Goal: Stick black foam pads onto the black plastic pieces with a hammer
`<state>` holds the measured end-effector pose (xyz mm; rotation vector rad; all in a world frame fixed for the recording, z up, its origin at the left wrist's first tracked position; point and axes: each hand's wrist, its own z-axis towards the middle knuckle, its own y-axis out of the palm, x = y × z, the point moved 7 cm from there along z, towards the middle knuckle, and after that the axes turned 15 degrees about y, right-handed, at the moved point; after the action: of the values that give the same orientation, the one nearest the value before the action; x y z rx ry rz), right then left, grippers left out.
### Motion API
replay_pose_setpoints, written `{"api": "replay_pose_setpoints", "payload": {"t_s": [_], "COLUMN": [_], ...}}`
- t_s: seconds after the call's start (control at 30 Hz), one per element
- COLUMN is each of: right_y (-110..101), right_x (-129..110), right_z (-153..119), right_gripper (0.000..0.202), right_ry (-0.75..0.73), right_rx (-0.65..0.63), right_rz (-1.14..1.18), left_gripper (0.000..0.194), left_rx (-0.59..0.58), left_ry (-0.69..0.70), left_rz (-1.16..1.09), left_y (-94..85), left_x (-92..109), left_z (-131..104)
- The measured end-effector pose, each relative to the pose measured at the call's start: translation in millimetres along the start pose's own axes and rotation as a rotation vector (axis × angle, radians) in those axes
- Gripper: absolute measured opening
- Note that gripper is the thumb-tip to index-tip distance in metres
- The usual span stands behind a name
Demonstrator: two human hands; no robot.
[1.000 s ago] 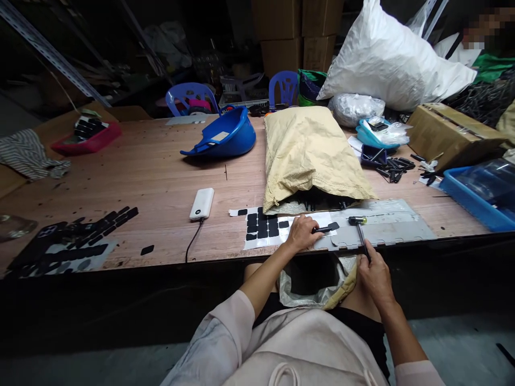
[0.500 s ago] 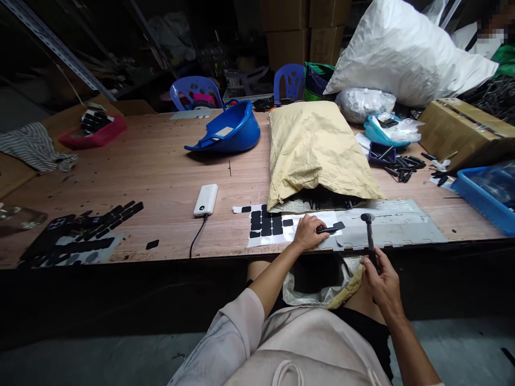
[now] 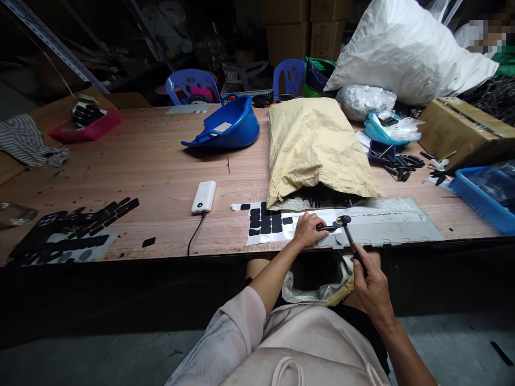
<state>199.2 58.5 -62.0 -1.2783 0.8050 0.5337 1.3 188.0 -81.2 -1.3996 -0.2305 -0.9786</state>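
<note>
My left hand point(image 3: 309, 229) rests on the table's front edge, fingers closed on a slim black piece point(image 3: 328, 228) that lies flat and points right. My right hand point(image 3: 372, 281) grips a small hammer point(image 3: 349, 235) by its dark handle. The hammer's head is at the right end of the black piece; whether they touch I cannot tell. Beneath the left hand lies a white sheet point(image 3: 298, 219) bearing rounded black stickers point(image 3: 266, 223). A grey board point(image 3: 386, 225) extends to the right under the hammer.
A tan sack point(image 3: 317, 145) with an open mouth full of black parts lies just behind my hands. Left of them are a white power bank point(image 3: 204, 197) with a cable and a blue scoop point(image 3: 237, 128). A blue tray point(image 3: 483, 198) and a carton point(image 3: 466, 128) stand at right.
My right hand has moved left, bringing the hammer's head over to the end of the black piece. My left hand stays in place on that piece.
</note>
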Motion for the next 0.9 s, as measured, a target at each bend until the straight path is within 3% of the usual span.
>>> {"api": "replay_pose_setpoints", "payload": {"t_s": [0.1, 0.27, 0.43, 0.53, 0.7, 0.9], "right_y": [3, 4, 22, 15, -19, -21], "right_x": [4, -1, 0, 5, 19, 46], "right_z": [2, -3, -7, -2, 20, 35], "right_gripper": [0.049, 0.047, 0.047, 0.048, 0.055, 0.059], "right_ry": [-0.002, -0.068, -0.105, -0.025, 0.114, 0.355], "right_rx": [-0.046, -0.003, -0.062, -0.019, 0.14, 0.104], "right_rz": [-0.023, 0.019, 0.03, 0.018, -0.11, -0.377], "left_gripper": [0.014, 0.016, 0.017, 0.017, 0.014, 0.017], "left_rx": [0.005, -0.013, -0.008, -0.006, 0.003, -0.01], "left_ry": [-0.011, -0.015, -0.026, -0.013, 0.009, 0.011], "left_rz": [-0.004, -0.007, 0.001, -0.001, -0.003, -0.028], "left_y": [-0.5, -0.3, -0.1, 1.1, 1.8, 2.3], "left_x": [1, 1, 0, 1, -1, -3], "left_z": [0, 1, 1, 1, 2, 1]}}
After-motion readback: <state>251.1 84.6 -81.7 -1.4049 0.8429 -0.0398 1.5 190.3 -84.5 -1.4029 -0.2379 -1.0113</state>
